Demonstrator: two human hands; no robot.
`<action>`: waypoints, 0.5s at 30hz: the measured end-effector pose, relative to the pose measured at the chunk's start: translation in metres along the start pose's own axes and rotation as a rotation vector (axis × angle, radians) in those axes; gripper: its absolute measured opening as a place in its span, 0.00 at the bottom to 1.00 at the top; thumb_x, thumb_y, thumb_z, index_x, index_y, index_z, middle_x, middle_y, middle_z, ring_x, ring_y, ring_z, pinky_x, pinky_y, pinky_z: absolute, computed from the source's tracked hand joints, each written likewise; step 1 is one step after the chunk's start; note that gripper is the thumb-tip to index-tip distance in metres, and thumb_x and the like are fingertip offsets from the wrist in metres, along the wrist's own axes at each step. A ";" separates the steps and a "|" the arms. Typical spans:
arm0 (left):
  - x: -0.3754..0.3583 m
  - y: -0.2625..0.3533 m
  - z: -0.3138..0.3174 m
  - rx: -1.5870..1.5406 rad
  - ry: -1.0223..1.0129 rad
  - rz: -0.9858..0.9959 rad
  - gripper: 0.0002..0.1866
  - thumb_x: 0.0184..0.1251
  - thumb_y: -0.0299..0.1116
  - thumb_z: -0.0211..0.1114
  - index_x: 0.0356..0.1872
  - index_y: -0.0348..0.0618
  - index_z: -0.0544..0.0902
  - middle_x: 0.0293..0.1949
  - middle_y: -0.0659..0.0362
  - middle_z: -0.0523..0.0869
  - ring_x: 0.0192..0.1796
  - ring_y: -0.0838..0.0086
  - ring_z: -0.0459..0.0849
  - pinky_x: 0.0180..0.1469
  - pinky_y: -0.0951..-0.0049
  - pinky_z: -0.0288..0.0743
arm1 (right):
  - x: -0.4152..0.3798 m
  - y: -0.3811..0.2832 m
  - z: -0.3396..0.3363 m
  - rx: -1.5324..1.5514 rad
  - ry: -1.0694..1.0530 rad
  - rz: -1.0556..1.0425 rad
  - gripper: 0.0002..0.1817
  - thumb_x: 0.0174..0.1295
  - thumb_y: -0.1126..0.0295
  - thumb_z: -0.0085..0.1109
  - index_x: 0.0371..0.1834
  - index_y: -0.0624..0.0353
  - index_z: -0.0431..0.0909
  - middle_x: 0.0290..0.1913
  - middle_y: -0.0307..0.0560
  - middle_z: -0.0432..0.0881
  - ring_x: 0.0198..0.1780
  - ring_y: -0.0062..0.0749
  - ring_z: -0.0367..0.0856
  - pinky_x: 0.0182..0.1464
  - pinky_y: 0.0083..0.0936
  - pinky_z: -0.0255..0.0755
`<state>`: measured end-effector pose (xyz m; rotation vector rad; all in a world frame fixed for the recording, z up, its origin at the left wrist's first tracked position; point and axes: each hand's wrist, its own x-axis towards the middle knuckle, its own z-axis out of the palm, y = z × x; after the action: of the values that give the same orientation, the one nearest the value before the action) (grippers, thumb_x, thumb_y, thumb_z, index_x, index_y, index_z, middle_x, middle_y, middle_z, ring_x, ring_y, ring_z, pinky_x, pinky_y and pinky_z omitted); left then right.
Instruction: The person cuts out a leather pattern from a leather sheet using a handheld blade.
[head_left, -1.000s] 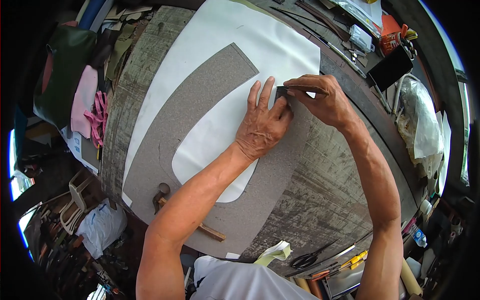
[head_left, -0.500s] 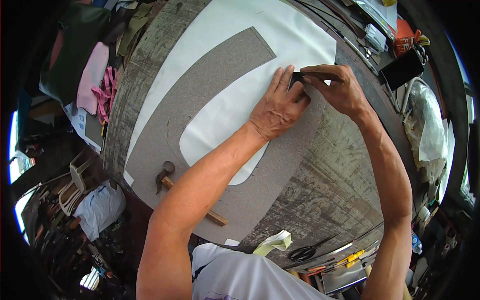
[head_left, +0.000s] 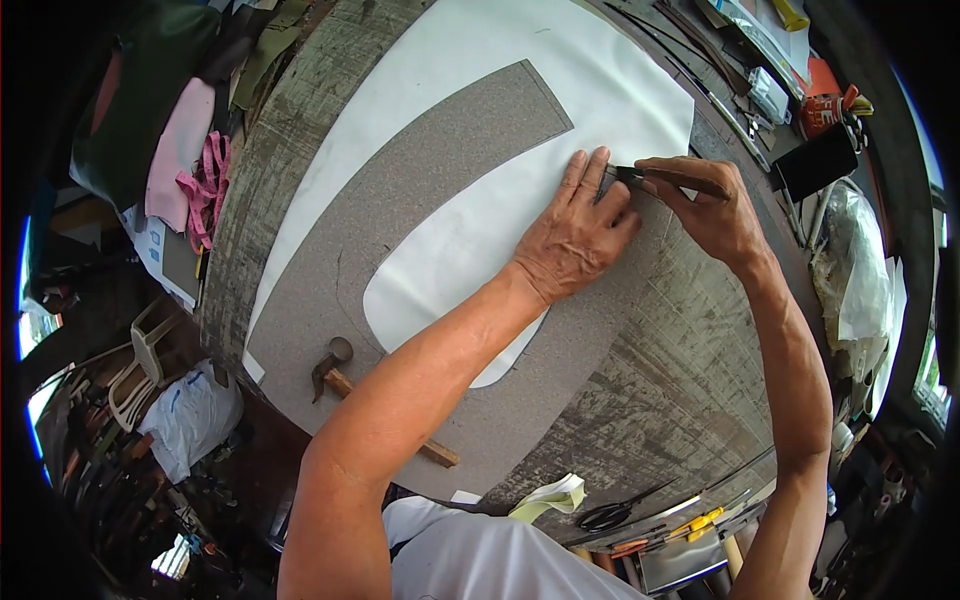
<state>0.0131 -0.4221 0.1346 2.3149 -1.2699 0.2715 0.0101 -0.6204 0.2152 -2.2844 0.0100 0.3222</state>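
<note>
A large curved grey-brown sheet (head_left: 440, 140) lies over a white sheet (head_left: 470, 210) on the worn table (head_left: 690, 380). My left hand (head_left: 580, 235) presses on the sheets near the upper right end of the curve, its fingers spread. Just right of it, my right hand (head_left: 705, 195) pinches a thin dark tool (head_left: 628, 173) whose tip reaches beside my left fingertips. A small dark piece shows between my left fingers, too hidden to name. The hammer (head_left: 338, 382) rests on the grey-brown sheet, partly behind my left forearm.
Scissors (head_left: 605, 516) and yellow-handled tools (head_left: 700, 524) lie at the near edge. A black phone-like object (head_left: 817, 163) and plastic bags (head_left: 858, 280) are at the right. Pink tape (head_left: 205, 190) hangs at the left, above a plastic chair (head_left: 145, 360).
The view has shifted slightly, so the sheets sit lower and further right. My right hand has drawn a little away from my left, and more of the dark tool shows.
</note>
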 end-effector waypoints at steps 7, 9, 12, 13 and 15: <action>-0.001 0.000 0.001 -0.001 -0.015 -0.001 0.05 0.70 0.28 0.60 0.41 0.41 0.81 0.51 0.50 0.78 0.70 0.41 0.74 0.77 0.40 0.65 | -0.008 0.011 -0.001 -0.013 0.020 -0.055 0.12 0.67 0.74 0.66 0.53 0.58 0.88 0.45 0.51 0.91 0.43 0.33 0.91 0.45 0.29 0.87; -0.001 0.000 0.002 0.001 -0.014 0.002 0.05 0.70 0.28 0.60 0.42 0.41 0.81 0.51 0.51 0.78 0.71 0.41 0.73 0.77 0.41 0.65 | -0.009 0.013 -0.002 -0.024 0.025 -0.040 0.12 0.67 0.73 0.66 0.53 0.58 0.88 0.45 0.50 0.91 0.42 0.33 0.91 0.43 0.29 0.86; -0.002 -0.001 0.002 0.007 -0.011 0.007 0.05 0.70 0.29 0.61 0.44 0.42 0.80 0.52 0.50 0.78 0.72 0.41 0.72 0.77 0.41 0.65 | -0.011 0.011 -0.004 -0.059 0.025 -0.021 0.12 0.67 0.73 0.66 0.52 0.57 0.88 0.45 0.50 0.91 0.42 0.33 0.91 0.41 0.29 0.86; -0.003 -0.001 0.002 -0.003 -0.003 0.000 0.06 0.70 0.29 0.61 0.44 0.42 0.80 0.54 0.50 0.78 0.72 0.41 0.72 0.77 0.41 0.65 | -0.010 0.014 -0.003 -0.060 0.024 -0.028 0.12 0.67 0.73 0.66 0.52 0.57 0.88 0.45 0.50 0.91 0.42 0.33 0.91 0.41 0.29 0.86; -0.001 -0.001 0.002 -0.027 0.013 -0.009 0.06 0.70 0.30 0.62 0.44 0.42 0.80 0.58 0.48 0.78 0.72 0.41 0.72 0.77 0.41 0.65 | -0.011 0.013 -0.005 -0.079 0.028 -0.029 0.12 0.68 0.72 0.66 0.52 0.57 0.88 0.44 0.50 0.91 0.41 0.33 0.91 0.41 0.29 0.86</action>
<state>0.0128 -0.4215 0.1324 2.2921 -1.2493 0.2647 -0.0011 -0.6337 0.2111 -2.3653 -0.0217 0.2807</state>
